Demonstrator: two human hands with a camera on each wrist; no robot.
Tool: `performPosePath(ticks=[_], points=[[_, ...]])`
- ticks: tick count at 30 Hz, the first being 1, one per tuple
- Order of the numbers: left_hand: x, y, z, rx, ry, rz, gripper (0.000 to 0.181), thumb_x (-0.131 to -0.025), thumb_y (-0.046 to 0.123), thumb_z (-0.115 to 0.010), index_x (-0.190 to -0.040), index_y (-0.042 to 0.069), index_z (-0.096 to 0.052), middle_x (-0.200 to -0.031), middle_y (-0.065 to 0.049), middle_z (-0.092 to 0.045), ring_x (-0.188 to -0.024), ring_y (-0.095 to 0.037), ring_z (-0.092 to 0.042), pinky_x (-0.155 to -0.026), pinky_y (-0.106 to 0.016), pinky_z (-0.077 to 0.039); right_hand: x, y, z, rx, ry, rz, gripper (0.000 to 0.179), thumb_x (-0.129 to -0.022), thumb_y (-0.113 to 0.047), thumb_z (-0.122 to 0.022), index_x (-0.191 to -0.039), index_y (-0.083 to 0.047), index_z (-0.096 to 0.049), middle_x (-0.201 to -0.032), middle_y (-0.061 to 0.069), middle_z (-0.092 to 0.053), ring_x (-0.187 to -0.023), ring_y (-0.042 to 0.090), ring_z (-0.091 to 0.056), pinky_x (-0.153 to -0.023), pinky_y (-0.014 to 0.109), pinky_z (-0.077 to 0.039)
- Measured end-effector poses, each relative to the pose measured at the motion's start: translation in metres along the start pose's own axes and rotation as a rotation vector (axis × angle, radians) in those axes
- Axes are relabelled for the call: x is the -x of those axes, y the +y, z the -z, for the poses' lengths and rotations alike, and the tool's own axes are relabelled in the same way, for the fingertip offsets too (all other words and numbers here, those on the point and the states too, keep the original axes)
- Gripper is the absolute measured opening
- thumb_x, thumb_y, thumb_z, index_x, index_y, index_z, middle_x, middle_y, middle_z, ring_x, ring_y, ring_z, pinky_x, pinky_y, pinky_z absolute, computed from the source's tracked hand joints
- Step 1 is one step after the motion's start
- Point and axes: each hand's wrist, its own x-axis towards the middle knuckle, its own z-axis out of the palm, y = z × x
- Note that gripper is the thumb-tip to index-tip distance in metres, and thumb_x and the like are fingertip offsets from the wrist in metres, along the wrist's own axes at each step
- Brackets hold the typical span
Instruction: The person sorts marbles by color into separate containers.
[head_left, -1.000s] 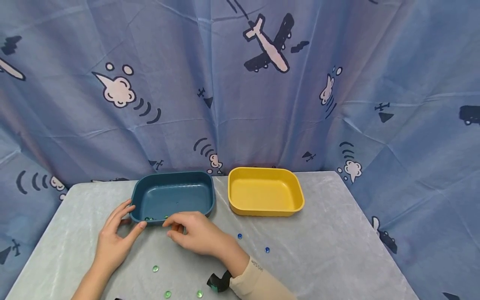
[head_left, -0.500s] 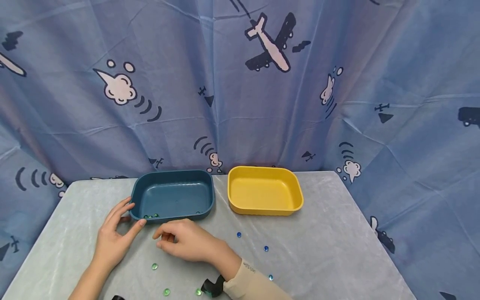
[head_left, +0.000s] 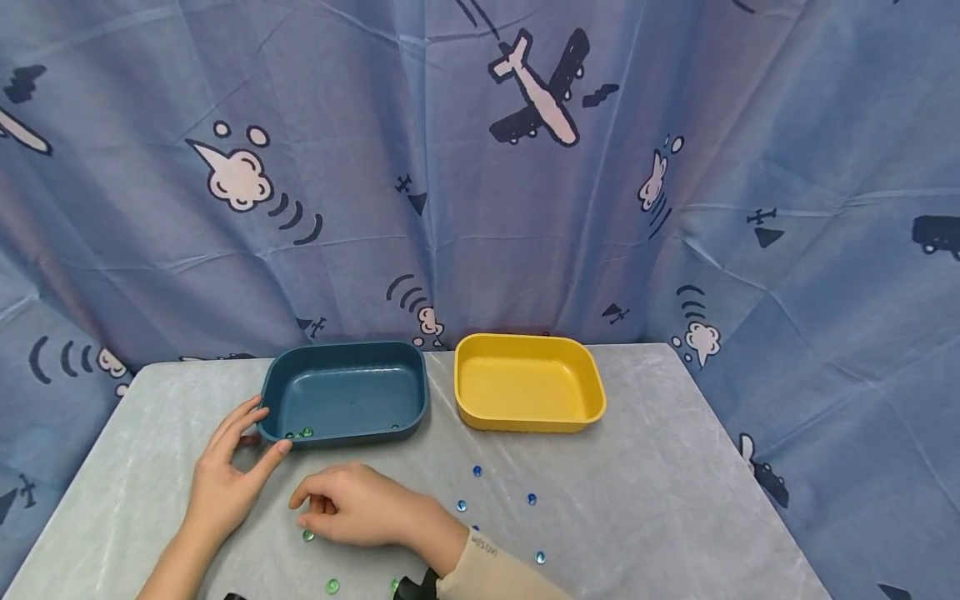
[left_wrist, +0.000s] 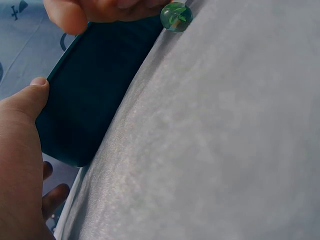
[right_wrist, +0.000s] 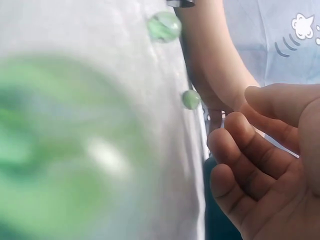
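My left hand (head_left: 228, 483) holds the front left corner of a dark blue plastic box (head_left: 352, 390), fingers on its left side and thumb (left_wrist: 40, 90) at the front rim. Several green glass marbles (head_left: 307, 432) lie inside along the near wall. In front of the box, my right hand (head_left: 367, 507) is low over the cloth, fingers loosely bent. Its fingertips overlap a green marble (head_left: 308, 536) in the head view. The right wrist view shows nothing between thumb and fingers (right_wrist: 223, 146). Two more green marbles (head_left: 332, 587) lie nearer the front edge.
A yellow plastic box (head_left: 528, 423) stands right of the blue one. Several blue marbles (head_left: 532, 499) are scattered on the grey cloth (head_left: 660, 483), some beside the right forearm. A blue curtain (head_left: 337, 167) with aeroplane prints hangs behind the table.
My right hand has moved from the blue box's near rim down and left to the green marble. More blue marbles show beside the right arm. The left hand stays at the box corner.
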Motion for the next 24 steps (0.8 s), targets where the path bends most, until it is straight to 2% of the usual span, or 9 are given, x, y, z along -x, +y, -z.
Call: performPosePath(ticks=[12, 18, 24], points=[[-0.001, -0.001, 0.000, 0.007, 0.002, -0.016, 0.063, -0.087, -0.008, -0.089, -0.145, -0.001, -0.067, -0.162, -0.016, -0.054, -0.129, 0.009, -0.054, -0.096, -0.006, -0.046, -0.002, 0.003, -0.007, 0.024, -0.057, -0.035, 0.025, -0.109, -0.025, -0.071, -0.133, -0.019, -0.076, -0.088, -0.021, -0.062, -0.073, -0.013, -0.052, -0.070, 0.004, -0.046], [-0.001, 0.000, 0.000, -0.001, -0.004, -0.011, 0.063, -0.087, -0.005, -0.089, -0.146, 0.002, -0.067, -0.162, -0.013, -0.054, -0.131, 0.009, -0.053, -0.096, -0.005, -0.046, -0.004, 0.003, -0.011, 0.068, -0.071, -0.055, 0.024, -0.109, -0.027, -0.072, -0.131, -0.022, -0.077, -0.089, -0.022, -0.061, -0.074, -0.013, -0.052, -0.071, 0.004, -0.044], [0.000, 0.001, 0.000, -0.011, -0.006, -0.004, 0.064, -0.088, -0.002, -0.090, -0.147, 0.005, -0.067, -0.163, -0.011, -0.053, -0.130, 0.010, -0.052, -0.096, -0.005, -0.045, -0.005, 0.006, -0.016, 0.105, -0.062, -0.038, 0.022, -0.108, -0.027, -0.072, -0.129, -0.024, -0.079, -0.090, -0.023, -0.061, -0.076, -0.015, -0.051, -0.073, 0.002, -0.043]])
